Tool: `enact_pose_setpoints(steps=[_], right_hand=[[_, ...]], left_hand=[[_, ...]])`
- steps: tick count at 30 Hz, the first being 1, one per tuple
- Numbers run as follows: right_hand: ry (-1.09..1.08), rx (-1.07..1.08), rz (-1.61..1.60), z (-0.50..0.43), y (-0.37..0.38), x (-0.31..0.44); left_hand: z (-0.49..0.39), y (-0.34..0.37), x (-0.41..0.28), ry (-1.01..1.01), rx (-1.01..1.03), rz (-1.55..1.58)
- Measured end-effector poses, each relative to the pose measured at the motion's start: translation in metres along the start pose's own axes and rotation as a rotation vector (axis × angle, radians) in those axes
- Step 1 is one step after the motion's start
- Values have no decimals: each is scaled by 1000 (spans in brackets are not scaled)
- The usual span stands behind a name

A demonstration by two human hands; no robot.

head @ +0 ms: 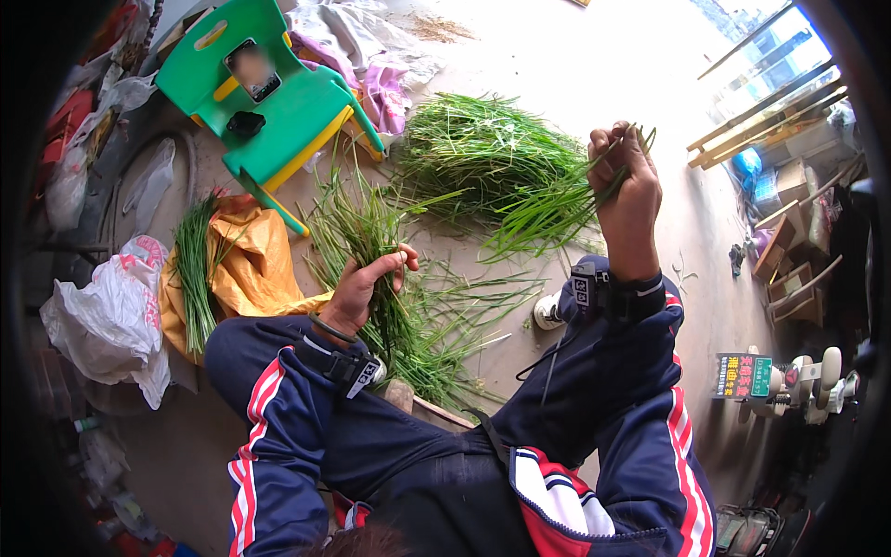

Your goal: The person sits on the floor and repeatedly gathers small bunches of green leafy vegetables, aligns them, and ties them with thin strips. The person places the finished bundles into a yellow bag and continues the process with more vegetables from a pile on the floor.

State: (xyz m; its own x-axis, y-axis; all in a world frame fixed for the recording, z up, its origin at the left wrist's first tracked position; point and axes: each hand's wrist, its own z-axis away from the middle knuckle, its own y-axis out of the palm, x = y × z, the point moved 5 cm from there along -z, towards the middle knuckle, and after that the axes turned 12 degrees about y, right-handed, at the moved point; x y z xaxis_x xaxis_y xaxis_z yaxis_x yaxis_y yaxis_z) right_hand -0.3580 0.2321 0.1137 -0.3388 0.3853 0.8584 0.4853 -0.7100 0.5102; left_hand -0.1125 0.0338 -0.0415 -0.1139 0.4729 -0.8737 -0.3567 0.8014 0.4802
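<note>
My left hand (356,294) is closed around a loose, tangled bunch of long green stalks (362,223) that look like chives, above the floor between my knees. Raised at the right, my right hand (630,198) pinches a smaller bunch of chive-like stalks (546,212), whose leafy length hangs down to the left. Behind it, a big heap of the same greens (480,139) lies on the floor. Scattered loose stalks (445,341) spread beneath my left hand. To the left, a neat bundle of stalks (193,271) rests on an orange woven sack (254,257).
A green and yellow plastic chair (299,104) stands at upper left, with a phone (252,69) and a small black object (245,124) on it. White plastic bags (111,320) lie at far left. Wooden pieces and boxes (793,257) and a parked scooter (800,383) line the right.
</note>
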Motion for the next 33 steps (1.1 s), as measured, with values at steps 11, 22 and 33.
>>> enact_pose_setpoints(steps=[11,22,33], right_hand=[[395,312,385,18,47,-77],[383,354,507,36,72,-123],[186,177,377,28,59,-84]], left_hand=[[14,24,-12,-72,300,-39],[16,30,-13,-49,207,54],[7,10,-6,14,-43,131]])
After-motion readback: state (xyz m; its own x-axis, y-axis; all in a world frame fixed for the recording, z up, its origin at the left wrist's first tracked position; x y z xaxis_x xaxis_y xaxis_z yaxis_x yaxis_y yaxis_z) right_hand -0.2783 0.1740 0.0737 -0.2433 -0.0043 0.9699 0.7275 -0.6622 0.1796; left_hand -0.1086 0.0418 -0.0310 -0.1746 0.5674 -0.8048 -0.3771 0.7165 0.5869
